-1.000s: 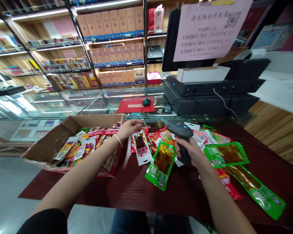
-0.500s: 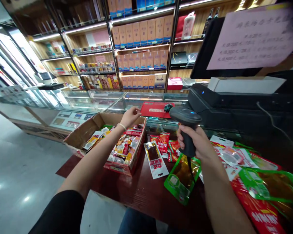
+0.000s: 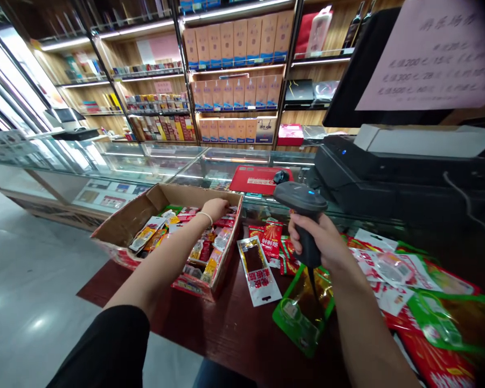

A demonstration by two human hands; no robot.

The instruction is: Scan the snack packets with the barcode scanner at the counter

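Observation:
My right hand (image 3: 321, 237) is wrapped round the handle of a black barcode scanner (image 3: 301, 197), which is held above the counter with a blue light on top. My left hand (image 3: 215, 209) reaches into an open cardboard box (image 3: 117, 229) of small snack packets (image 3: 206, 250). Its fingers are curled down by red packets at the far right wall, and their tips are hidden. Below the scanner lies a green-edged snack pouch (image 3: 303, 315). Beside it are a white snack packet (image 3: 258, 272) with a dark window and several red packets (image 3: 271, 237).
More snack packets (image 3: 392, 269) are piled at the right. Behind stand a glass display case (image 3: 178, 161), a red mat (image 3: 248, 182) with a mouse (image 3: 281, 177), and a black register (image 3: 388, 178) under a screen (image 3: 361, 59). The scanner's cord (image 3: 313, 285) hangs over the pouch.
My left hand has come down from above the box's far edge into the box. The scanner has shifted slightly left in my right hand. The view has moved a little.

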